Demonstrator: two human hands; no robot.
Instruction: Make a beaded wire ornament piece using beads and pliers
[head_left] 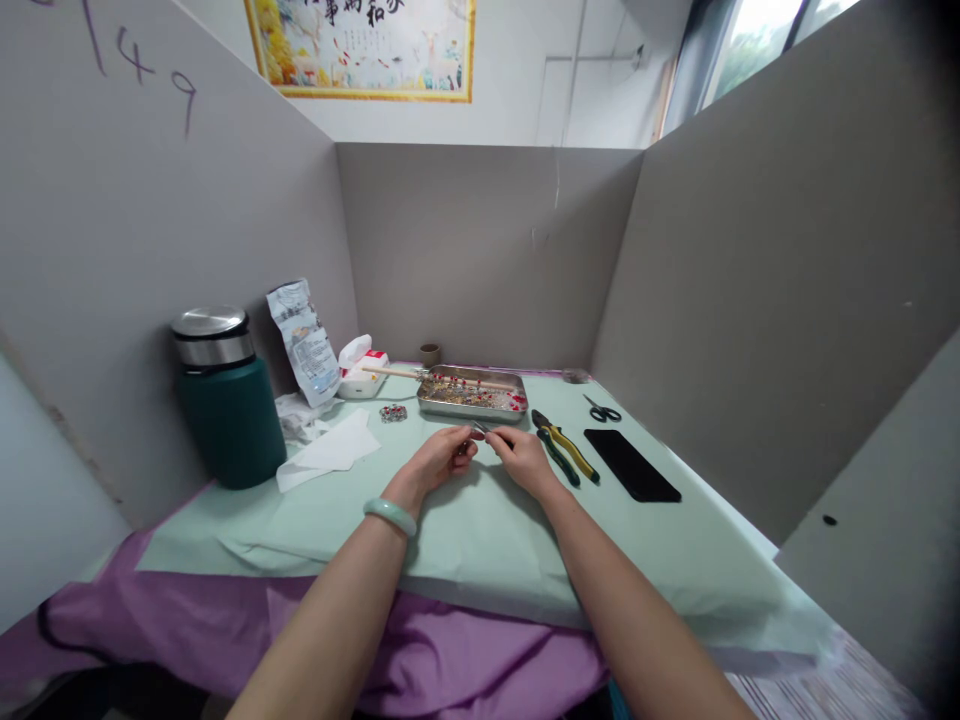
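My left hand (442, 458), with a pale green bangle (390, 515) on its wrist, is closed in a pinch on something small with a reddish tint, mostly hidden by the fingers. Close against it, my right hand (523, 460) is closed around a thin metal tool (481, 427) whose tip points at the left fingertips. Too little of the tool shows to tell its kind. Just beyond both hands sits a metal tray (472, 408) of red, gold and silver beads and small parts. A small cluster of red and silver beads (393, 412) lies left of the tray.
Right of my hands lie yellow-green pliers (568, 450), scissors (601, 410) and a black phone (632, 465). A green flask (229, 410), a foil pouch (306, 340), a tissue pack (363, 370) and white paper (330, 450) stand or lie left. Grey panels (487, 250) enclose the table.
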